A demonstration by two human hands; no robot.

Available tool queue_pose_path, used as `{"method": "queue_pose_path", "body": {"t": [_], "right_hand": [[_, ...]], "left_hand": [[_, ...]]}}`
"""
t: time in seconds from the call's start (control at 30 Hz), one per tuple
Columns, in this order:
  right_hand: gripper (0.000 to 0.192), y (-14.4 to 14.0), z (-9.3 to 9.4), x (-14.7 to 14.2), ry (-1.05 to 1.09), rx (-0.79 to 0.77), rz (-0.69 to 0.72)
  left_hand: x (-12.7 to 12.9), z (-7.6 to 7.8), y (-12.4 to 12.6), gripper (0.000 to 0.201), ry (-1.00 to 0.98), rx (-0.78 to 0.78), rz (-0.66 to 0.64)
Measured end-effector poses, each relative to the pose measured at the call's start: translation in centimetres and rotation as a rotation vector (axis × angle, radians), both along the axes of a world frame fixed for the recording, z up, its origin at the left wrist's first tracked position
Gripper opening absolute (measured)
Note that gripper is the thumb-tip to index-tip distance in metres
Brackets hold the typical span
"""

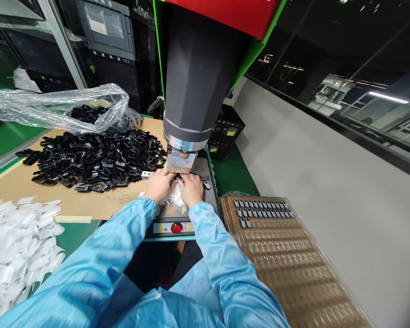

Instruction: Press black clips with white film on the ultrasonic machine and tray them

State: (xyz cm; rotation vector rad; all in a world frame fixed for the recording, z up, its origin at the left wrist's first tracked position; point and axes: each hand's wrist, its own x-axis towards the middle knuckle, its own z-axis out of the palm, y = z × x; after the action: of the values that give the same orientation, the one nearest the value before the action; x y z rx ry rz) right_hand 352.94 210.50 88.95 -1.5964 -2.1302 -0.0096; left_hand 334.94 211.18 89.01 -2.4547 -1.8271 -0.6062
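Observation:
My left hand and my right hand are side by side under the machine's press head, fingers bent and fingertips down at its lower edge. Between the fingertips a bit of a small black part shows; most of it is hidden, so I cannot make out its kind. A crumpled white piece lies between my hands on the grey machine base. Just right of my right hand sits a small grey-and-black piece. A silver metal block is beside my left hand.
Black plastic parts are heaped on cardboard at the left, with a clear plastic bag behind. White pieces pile up nearer. A red button is on the base's front. At right, a moulded tray carries rows of small parts.

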Motion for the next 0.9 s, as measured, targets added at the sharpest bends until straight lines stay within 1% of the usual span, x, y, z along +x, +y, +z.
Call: {"method": "queue_pose_path", "body": {"t": [0.1,0.17,0.27,0.33,0.4,0.47,0.53,0.6,0.63,0.7,0.77,0.83,0.9], "right_hand": [[0.038,-0.2,0.3,-0.2,-0.074,-0.007,0.012],[0.036,-0.1,0.8,-0.5,-0.104,-0.038,-0.001],[0.038,-0.1,1.4,-0.7,-0.078,-0.072,-0.006],[0.044,-0.6,1.6,0.1,0.0,-0.063,-0.003],[0.048,-1.8,1.4,2.0,0.11,-0.021,0.003],[0.048,-4.0,0.6,4.9,0.207,0.034,0.007],[0.048,-6.8,-0.8,8.2,0.258,0.062,-0.016],[0.051,-9.8,-2.5,11.1,0.257,0.04,-0.058],[0.055,-11.2,-3.4,12.3,0.237,0.014,-0.073],[0.063,-13.3,-5.0,13.9,0.17,-0.051,-0.072],[0.067,-14.4,-6.0,14.8,0.114,-0.092,-0.052],[0.065,-14.6,-6.5,15.2,0.094,-0.101,-0.036],[0.063,-14.5,-6.5,15.2,0.092,-0.095,-0.03]], "left_hand": [[0.1,0.4,-0.3,0.037,0.023,-0.012,-0.019],[0.3,0.7,-0.3,0.038,0.01,-0.031,-0.025],[0.0,1.3,-0.2,0.042,-0.017,-0.071,-0.04],[-1.1,1.5,-0.5,0.049,-0.061,-0.082,-0.04],[-3.3,1.2,-1.5,0.057,-0.128,-0.076,-0.022],[-6.4,0.4,-3.3,0.064,-0.181,-0.078,0.004],[-9.7,-1.2,-5.8,0.076,-0.185,-0.116,0.041],[-12.3,-3.0,-8.7,0.093,-0.149,-0.184,0.07],[-13.2,-3.9,-10.1,0.101,-0.122,-0.209,0.073],[-13.9,-5.3,-12.3,0.109,-0.075,-0.229,0.078],[-13.8,-6.0,-13.6,0.109,-0.052,-0.223,0.095],[-13.3,-6.1,-14.0,0.106,-0.048,-0.21,0.116],[-13.0,-5.9,-13.9,0.105,-0.047,-0.206,0.12]]}}
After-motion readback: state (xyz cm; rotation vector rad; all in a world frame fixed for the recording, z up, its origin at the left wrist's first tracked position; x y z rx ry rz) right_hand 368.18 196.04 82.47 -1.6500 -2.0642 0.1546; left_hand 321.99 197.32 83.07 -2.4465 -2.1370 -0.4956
